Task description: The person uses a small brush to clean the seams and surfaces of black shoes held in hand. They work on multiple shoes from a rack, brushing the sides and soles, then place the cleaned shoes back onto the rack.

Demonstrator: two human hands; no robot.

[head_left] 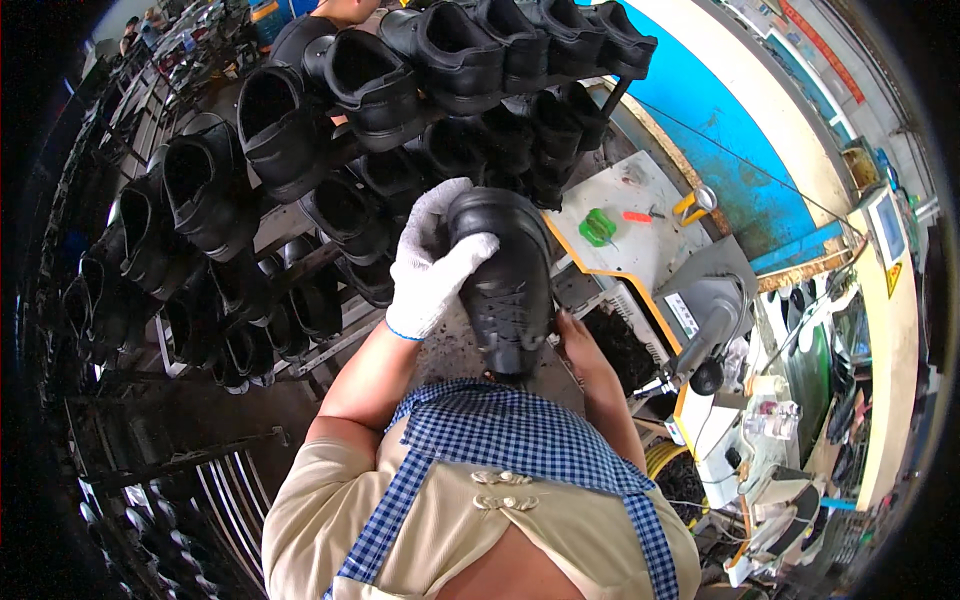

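In front of my chest is a black lace-up shoe (500, 270), its rounded toe pointing away from me and its laces on the near half. My left hand (435, 255), in a white knit glove with a blue cuff edge, is closed around the shoe's left side, thumb across the upper. My bare right hand (582, 348) is at the shoe's lower right side. Its fingers are mostly hidden beside the shoe, so I cannot tell whether they grip it or something else.
Racks of black shoes (370, 85) fill the far and left side. To the right, a white worktable (625, 200) bears a green object (598, 227), a red piece (636, 217) and a yellow-handled roll (697, 203). Below are a grey machine (705, 300) and a crate of black scraps (615, 340). Another person (300, 38) is beyond the rack.
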